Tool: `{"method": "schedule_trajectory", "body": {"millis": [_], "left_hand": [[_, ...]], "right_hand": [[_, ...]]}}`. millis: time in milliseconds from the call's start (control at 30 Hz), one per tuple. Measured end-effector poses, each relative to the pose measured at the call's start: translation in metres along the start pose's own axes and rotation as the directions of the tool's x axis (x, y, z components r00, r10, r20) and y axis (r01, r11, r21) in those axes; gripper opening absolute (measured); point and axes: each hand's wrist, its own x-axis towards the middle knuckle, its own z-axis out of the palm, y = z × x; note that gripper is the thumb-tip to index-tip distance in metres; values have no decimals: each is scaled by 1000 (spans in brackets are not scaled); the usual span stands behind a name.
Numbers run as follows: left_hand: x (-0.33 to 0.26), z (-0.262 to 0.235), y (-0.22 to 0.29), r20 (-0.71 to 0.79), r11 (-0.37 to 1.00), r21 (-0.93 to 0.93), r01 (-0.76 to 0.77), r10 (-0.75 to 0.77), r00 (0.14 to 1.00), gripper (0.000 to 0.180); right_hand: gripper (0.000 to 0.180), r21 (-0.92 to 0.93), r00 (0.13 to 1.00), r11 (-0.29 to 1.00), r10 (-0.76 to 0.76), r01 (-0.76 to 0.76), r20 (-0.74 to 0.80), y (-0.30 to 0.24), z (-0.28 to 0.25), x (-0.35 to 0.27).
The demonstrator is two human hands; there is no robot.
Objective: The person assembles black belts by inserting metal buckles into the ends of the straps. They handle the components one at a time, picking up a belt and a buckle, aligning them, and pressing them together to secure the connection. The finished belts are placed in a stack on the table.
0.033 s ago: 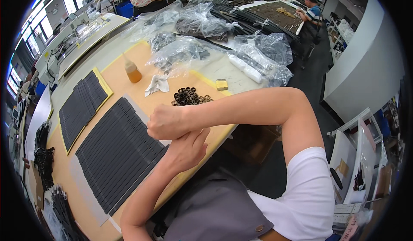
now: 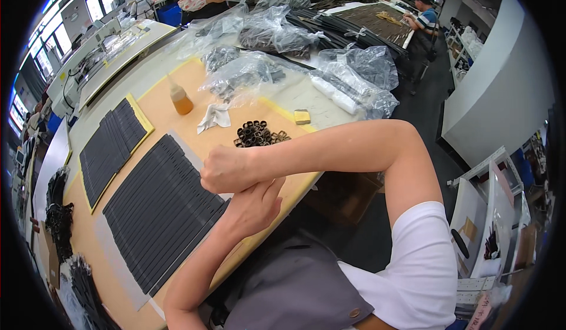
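My right hand (image 2: 225, 168) is closed in a fist above the edge of a panel of dark strips (image 2: 162, 212), its forearm reaching across from the right. Just below it, my left hand (image 2: 254, 207) is pressed close against the right wrist, with its fingers bent and partly covered. Whatever either hand holds is hidden. Beyond the right forearm lies a heap of small dark metal loops (image 2: 259, 133). Many narrow black strips lie side by side on the pale sheet beneath that panel.
A second panel of dark strips (image 2: 115, 147) rests on a yellow-edged board. Nearby stand a bottle of amber liquid (image 2: 181, 101), a white cloth (image 2: 214, 118) and a yellow block (image 2: 302, 116). Plastic-wrapped bundles (image 2: 354, 76) cover the far table. Two people work farther off.
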Motion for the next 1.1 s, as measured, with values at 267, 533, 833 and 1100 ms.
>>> {"method": "schedule_trajectory", "body": {"millis": [267, 533, 833, 1100], "left_hand": [[-12, -14, 7, -64, 998, 57, 0, 4, 998, 55], [52, -73, 106, -700, 878, -85, -471, 283, 655, 34], [-80, -32, 116, -350, 904, -305, 300, -399, 848, 49], [-88, -26, 101, 26, 762, -464, 452, -499, 866, 38]], "right_hand": [[13, -88, 992, 995, -45, 56, 117, -9, -21, 14], [49, 868, 892, 245, 261, -432, 370, -67, -30, 97], [48, 912, 711, -260, -701, -316, 47, -252, -41, 162], [40, 769, 704, -306, -665, -561, 249, -276, 4, 148]]}}
